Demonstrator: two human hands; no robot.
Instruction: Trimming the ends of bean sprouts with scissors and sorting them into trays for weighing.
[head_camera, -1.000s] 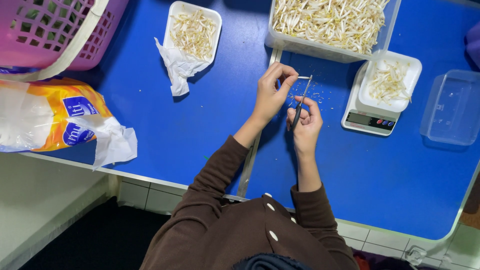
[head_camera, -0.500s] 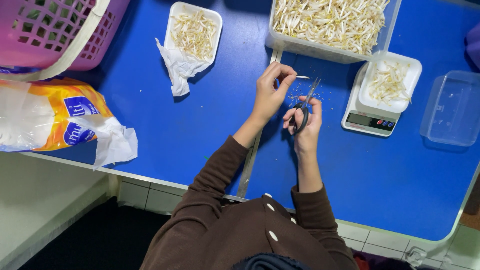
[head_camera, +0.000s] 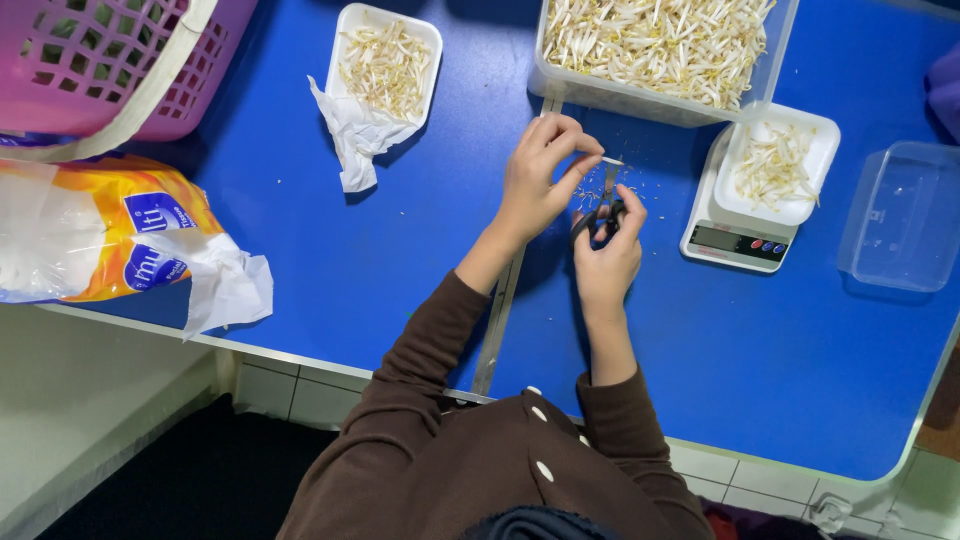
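Observation:
My left hand (head_camera: 540, 178) pinches a single pale bean sprout (head_camera: 610, 160) between thumb and fingertips above the blue table (head_camera: 400, 250). My right hand (head_camera: 606, 255) grips black-handled scissors (head_camera: 603, 205), their blades pointing up at the sprout's end. Small trimmed bits lie scattered on the table around the blades. A large clear tub of bean sprouts (head_camera: 655, 45) stands just beyond both hands.
A white tray of sprouts (head_camera: 770, 165) rests on a small digital scale (head_camera: 735, 240) to the right. Another white tray of sprouts (head_camera: 388, 60) with crumpled paper is at the left. An empty clear container (head_camera: 900, 215), a pink basket (head_camera: 100, 60) and an orange-white bag (head_camera: 90, 225) flank the table.
My left hand has moved right and lower with a sprout, bringing it to the scissor blades. My right hand has turned the scissors more upright.

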